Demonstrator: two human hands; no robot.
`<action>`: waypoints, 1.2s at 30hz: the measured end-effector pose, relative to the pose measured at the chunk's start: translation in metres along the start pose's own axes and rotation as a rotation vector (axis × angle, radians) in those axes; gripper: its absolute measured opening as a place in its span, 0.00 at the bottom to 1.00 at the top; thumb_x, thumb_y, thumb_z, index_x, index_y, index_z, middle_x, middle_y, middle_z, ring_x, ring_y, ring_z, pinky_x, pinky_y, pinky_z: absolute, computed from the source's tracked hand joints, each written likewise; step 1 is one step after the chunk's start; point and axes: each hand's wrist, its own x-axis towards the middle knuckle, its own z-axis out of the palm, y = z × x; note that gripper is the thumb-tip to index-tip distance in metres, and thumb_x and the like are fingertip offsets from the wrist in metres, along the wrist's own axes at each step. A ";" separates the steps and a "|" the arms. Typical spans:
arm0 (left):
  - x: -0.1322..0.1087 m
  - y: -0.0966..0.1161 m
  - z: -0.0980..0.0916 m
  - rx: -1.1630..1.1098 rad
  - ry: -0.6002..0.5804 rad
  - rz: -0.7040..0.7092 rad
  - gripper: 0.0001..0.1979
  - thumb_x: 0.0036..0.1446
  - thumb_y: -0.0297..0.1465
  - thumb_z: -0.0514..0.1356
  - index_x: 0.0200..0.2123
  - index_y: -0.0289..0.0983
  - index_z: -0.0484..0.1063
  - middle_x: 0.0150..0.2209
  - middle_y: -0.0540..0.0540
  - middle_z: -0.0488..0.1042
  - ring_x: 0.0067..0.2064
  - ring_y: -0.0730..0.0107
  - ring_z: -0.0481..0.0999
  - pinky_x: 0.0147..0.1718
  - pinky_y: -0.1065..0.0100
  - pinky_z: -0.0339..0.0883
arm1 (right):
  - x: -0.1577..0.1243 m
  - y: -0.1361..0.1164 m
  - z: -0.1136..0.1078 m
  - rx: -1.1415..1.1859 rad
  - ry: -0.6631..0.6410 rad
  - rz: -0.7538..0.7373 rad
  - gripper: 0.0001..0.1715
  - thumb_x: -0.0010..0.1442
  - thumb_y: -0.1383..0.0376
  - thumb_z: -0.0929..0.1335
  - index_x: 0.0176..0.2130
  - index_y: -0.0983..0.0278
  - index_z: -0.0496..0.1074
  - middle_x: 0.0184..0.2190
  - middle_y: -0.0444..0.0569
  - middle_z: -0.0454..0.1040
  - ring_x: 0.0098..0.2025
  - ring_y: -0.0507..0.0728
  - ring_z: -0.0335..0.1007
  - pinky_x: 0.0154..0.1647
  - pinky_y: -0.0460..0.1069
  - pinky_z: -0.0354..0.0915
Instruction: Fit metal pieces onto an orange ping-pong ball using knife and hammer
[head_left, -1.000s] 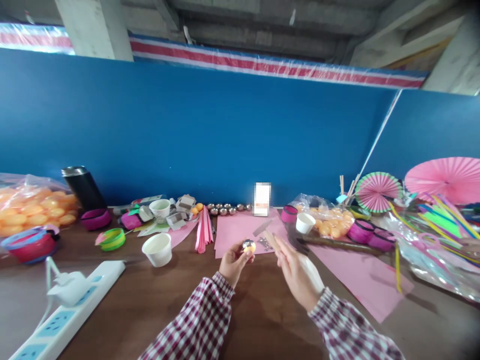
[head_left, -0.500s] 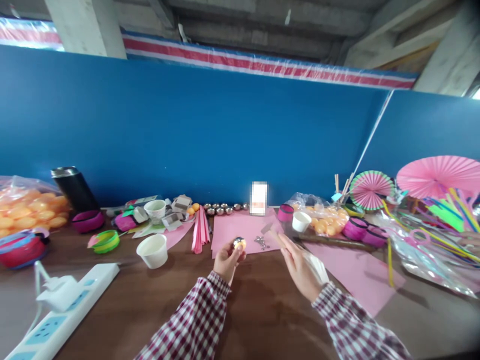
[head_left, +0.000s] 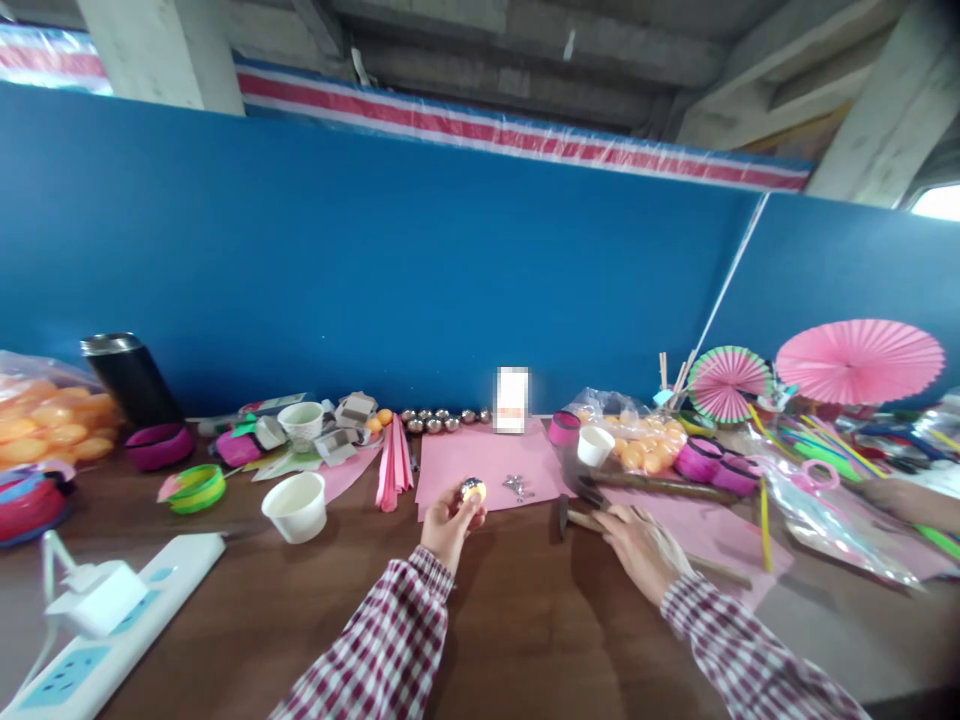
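Note:
My left hand point(head_left: 445, 530) is closed around a small orange ball point(head_left: 473, 490) whose top is covered in shiny silver thumbtacks. To the right, my right hand point(head_left: 641, 545) rests over the wooden handle of a hammer point(head_left: 720, 570), with its dark head point(head_left: 564, 516) low at the table; the palm hides part of the grip. Loose silver thumbtacks point(head_left: 517, 487) lie on the pink sheet point(head_left: 487, 460) just beyond my left hand. Behind that sheet, several silver-covered balls point(head_left: 442, 420) sit in rows.
A second hammer point(head_left: 660, 483) lies beyond my right hand. White cups point(head_left: 295, 506), a bag of orange balls point(head_left: 645, 440), pink strips point(head_left: 394, 465) and a power strip point(head_left: 127, 625) are on the table. Another person's hand point(head_left: 900, 500) is at the far right, near pink fans point(head_left: 859, 365).
My right hand has come down and to the right with the hammer, from over the pink sheet to the table beside it. My left hand still holds the ball, almost unmoved.

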 end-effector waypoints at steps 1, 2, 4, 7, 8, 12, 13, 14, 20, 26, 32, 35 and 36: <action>0.000 0.000 0.000 0.006 0.002 -0.003 0.21 0.37 0.32 0.66 0.38 0.34 0.70 0.28 0.47 0.73 0.24 0.79 0.71 0.22 0.77 0.67 | 0.002 -0.001 -0.001 0.008 -0.001 0.000 0.17 0.53 0.70 0.61 0.44 0.57 0.67 0.37 0.47 0.68 0.39 0.55 0.64 0.39 0.49 0.60; 0.000 0.000 0.000 0.013 0.003 -0.006 0.21 0.37 0.32 0.66 0.38 0.34 0.69 0.28 0.47 0.73 0.23 0.79 0.71 0.22 0.77 0.67 | 0.004 -0.005 -0.002 0.018 0.007 0.000 0.17 0.54 0.69 0.61 0.44 0.58 0.66 0.38 0.48 0.68 0.39 0.55 0.64 0.39 0.49 0.60; 0.001 -0.001 0.000 0.026 0.004 -0.003 0.22 0.37 0.32 0.66 0.39 0.33 0.69 0.28 0.47 0.73 0.23 0.79 0.71 0.22 0.77 0.67 | 0.011 -0.018 -0.005 0.042 0.042 -0.003 0.16 0.55 0.68 0.60 0.45 0.58 0.65 0.38 0.47 0.68 0.39 0.55 0.63 0.39 0.49 0.60; 0.001 -0.001 0.000 0.014 -0.004 0.008 0.23 0.37 0.32 0.66 0.40 0.33 0.69 0.28 0.47 0.73 0.23 0.79 0.71 0.22 0.77 0.67 | 0.031 -0.044 -0.009 0.080 0.079 -0.022 0.13 0.57 0.68 0.59 0.41 0.59 0.67 0.36 0.47 0.69 0.39 0.55 0.62 0.39 0.47 0.58; 0.001 -0.001 0.000 0.006 -0.010 0.008 0.23 0.37 0.32 0.66 0.40 0.33 0.69 0.28 0.47 0.73 0.23 0.79 0.71 0.22 0.76 0.66 | 0.040 -0.053 -0.009 0.091 0.084 -0.018 0.12 0.57 0.68 0.59 0.39 0.60 0.68 0.35 0.47 0.70 0.38 0.54 0.62 0.39 0.47 0.58; 0.000 -0.002 -0.001 -0.009 -0.015 0.008 0.23 0.37 0.31 0.66 0.40 0.33 0.69 0.27 0.48 0.73 0.24 0.78 0.71 0.23 0.76 0.66 | 0.070 -0.075 -0.002 0.139 0.042 0.006 0.09 0.56 0.67 0.61 0.33 0.60 0.70 0.30 0.46 0.71 0.35 0.54 0.63 0.38 0.47 0.57; 0.000 -0.002 -0.001 -0.014 -0.015 0.008 0.23 0.36 0.31 0.66 0.40 0.33 0.69 0.27 0.48 0.73 0.25 0.78 0.71 0.23 0.76 0.67 | 0.075 -0.077 0.001 0.147 0.037 0.010 0.09 0.56 0.66 0.61 0.31 0.60 0.71 0.28 0.46 0.71 0.34 0.54 0.63 0.38 0.47 0.57; 0.000 -0.002 -0.001 -0.017 -0.021 0.007 0.24 0.36 0.31 0.66 0.41 0.33 0.68 0.27 0.48 0.73 0.25 0.77 0.71 0.24 0.75 0.67 | 0.078 -0.078 0.004 0.155 0.033 0.012 0.10 0.56 0.66 0.61 0.30 0.60 0.71 0.27 0.45 0.71 0.33 0.53 0.64 0.37 0.47 0.57; 0.003 -0.005 -0.002 -0.004 -0.063 -0.001 0.25 0.35 0.31 0.66 0.41 0.32 0.69 0.31 0.45 0.74 0.27 0.74 0.72 0.26 0.72 0.68 | 0.079 -0.077 0.012 0.221 0.049 0.044 0.10 0.55 0.66 0.61 0.26 0.62 0.70 0.24 0.45 0.71 0.30 0.53 0.65 0.34 0.46 0.57; 0.001 -0.004 -0.001 -0.067 -0.099 -0.020 0.25 0.38 0.30 0.65 0.43 0.33 0.67 0.31 0.46 0.73 0.26 0.78 0.71 0.28 0.73 0.66 | 0.074 -0.098 0.011 0.466 0.134 0.067 0.08 0.56 0.66 0.59 0.33 0.64 0.66 0.28 0.45 0.71 0.28 0.50 0.66 0.30 0.44 0.60; -0.005 0.000 0.002 -0.089 -0.160 -0.029 0.28 0.39 0.31 0.65 0.47 0.36 0.64 0.33 0.45 0.72 0.27 0.76 0.72 0.29 0.71 0.66 | 0.069 -0.125 0.012 1.121 0.198 0.069 0.12 0.56 0.59 0.61 0.31 0.66 0.65 0.25 0.45 0.69 0.26 0.51 0.65 0.28 0.45 0.63; -0.006 0.002 0.002 -0.128 -0.185 -0.056 0.27 0.40 0.32 0.64 0.47 0.37 0.65 0.37 0.44 0.72 0.32 0.72 0.73 0.33 0.69 0.67 | 0.064 -0.132 0.013 1.162 0.177 0.067 0.12 0.56 0.58 0.61 0.29 0.65 0.65 0.25 0.45 0.69 0.27 0.52 0.65 0.30 0.46 0.63; -0.006 0.002 0.002 -0.137 -0.189 -0.065 0.26 0.41 0.32 0.64 0.46 0.37 0.65 0.37 0.44 0.72 0.33 0.71 0.73 0.34 0.69 0.67 | 0.062 -0.134 0.012 1.165 0.169 0.065 0.12 0.56 0.58 0.61 0.29 0.65 0.65 0.25 0.45 0.69 0.27 0.52 0.65 0.30 0.46 0.63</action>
